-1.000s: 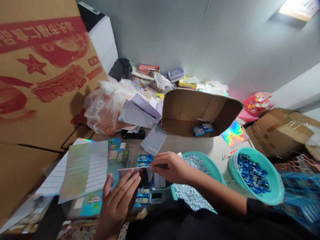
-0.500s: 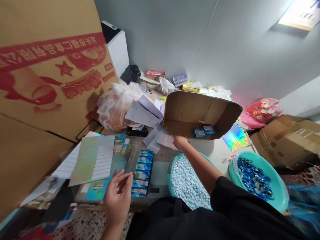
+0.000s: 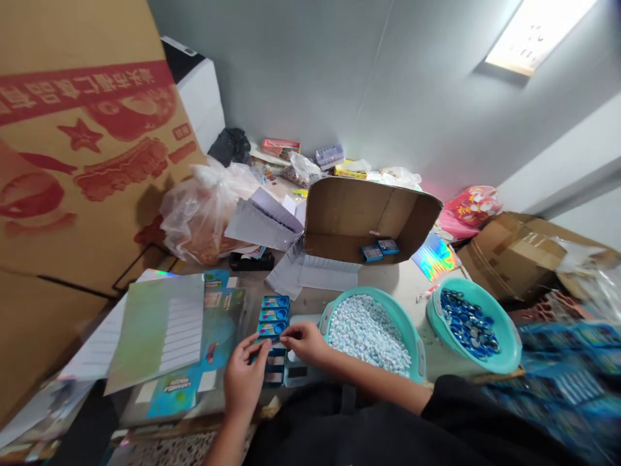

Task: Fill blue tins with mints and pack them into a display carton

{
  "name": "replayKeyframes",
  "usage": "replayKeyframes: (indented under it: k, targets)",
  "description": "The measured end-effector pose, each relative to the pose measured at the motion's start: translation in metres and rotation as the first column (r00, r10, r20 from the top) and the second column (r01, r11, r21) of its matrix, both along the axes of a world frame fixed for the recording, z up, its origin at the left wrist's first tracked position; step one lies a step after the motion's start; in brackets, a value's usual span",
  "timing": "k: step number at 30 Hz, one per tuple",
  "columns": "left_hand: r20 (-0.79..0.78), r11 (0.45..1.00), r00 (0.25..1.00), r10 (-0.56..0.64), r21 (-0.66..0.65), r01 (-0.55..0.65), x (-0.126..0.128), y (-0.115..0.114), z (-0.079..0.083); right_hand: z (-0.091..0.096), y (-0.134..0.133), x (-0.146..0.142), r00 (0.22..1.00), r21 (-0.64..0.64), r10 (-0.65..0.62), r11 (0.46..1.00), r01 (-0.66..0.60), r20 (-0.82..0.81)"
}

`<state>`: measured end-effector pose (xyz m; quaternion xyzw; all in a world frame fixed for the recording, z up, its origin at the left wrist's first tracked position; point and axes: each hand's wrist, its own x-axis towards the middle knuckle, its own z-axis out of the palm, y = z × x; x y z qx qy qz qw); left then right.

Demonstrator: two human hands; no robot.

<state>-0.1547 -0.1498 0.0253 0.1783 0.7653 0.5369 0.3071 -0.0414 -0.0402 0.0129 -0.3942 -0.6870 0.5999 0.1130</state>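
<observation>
My left hand (image 3: 244,382) and my right hand (image 3: 303,341) meet over a column of small blue packets (image 3: 272,317) lying on the table in front of me. Both pinch the same blue packet (image 3: 270,332) in the middle of that column, left fingers at its left end, right fingers at its right end. A small white scale (image 3: 299,369) sits just under my right hand. To the right stands a teal basin of white pellets (image 3: 369,327), and farther right a teal basin of blue discs (image 3: 469,323).
An open cardboard box (image 3: 363,220) lies on its side behind, with two blue packets (image 3: 379,248) inside and white sheets (image 3: 330,275) at its mouth. Holographic sheets (image 3: 160,327) lie left. A big printed carton (image 3: 72,168) stands left. Plastic bags and clutter fill the back.
My right hand has left a white sheet by the cardboard box and come back to the blue packets. My left hand moved up to the same packet. The view swung.
</observation>
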Motion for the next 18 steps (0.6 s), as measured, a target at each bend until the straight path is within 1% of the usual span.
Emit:
replayKeyframes:
  k: [4, 7, 10, 12, 14, 15, 17, 18]
  targets:
    - [-0.109, 0.993, 0.992, -0.064, -0.106, 0.053, -0.004, 0.007, -0.017, -0.018, -0.003, -0.001, 0.983, 0.016, -0.18, 0.984, 0.179, 0.029]
    - [-0.14, 0.99, 0.987, -0.078, -0.123, 0.061, -0.007, 0.007, -0.031, -0.031, -0.013, -0.005, 0.956, 0.003, -0.288, 0.958, 0.288, 0.051]
    - [-0.132, 0.993, 0.991, -0.028, -0.118, 0.012, -0.014, 0.006, -0.046, -0.041, -0.026, -0.01, 0.926, -0.02, -0.367, 0.929, 0.37, 0.084]
    - [-0.071, 0.994, 0.997, -0.03, -0.105, 0.022, -0.022, 0.007, -0.056, -0.042, -0.034, -0.014, 0.905, -0.021, -0.406, 0.911, 0.412, 0.13]
    - [0.027, 0.994, 0.996, -0.083, -0.073, 0.085, -0.031, 0.008, -0.063, -0.038, -0.039, -0.019, 0.876, 0.024, -0.447, 0.893, 0.45, 0.181]
    - [0.067, 0.992, 0.992, -0.108, -0.055, 0.111, -0.036, 0.007, -0.066, -0.032, -0.038, -0.02, 0.859, 0.067, -0.472, 0.881, 0.468, 0.199]
    - [0.103, 0.993, 0.989, -0.104, -0.044, 0.109, -0.048, -0.003, -0.065, -0.015, -0.026, -0.021, 0.825, 0.183, -0.525, 0.85, 0.494, 0.209]
    - [0.101, 0.995, 0.992, -0.08, -0.055, 0.086, -0.054, -0.011, -0.062, -0.003, -0.013, -0.019, 0.816, 0.246, -0.542, 0.835, 0.493, 0.202]
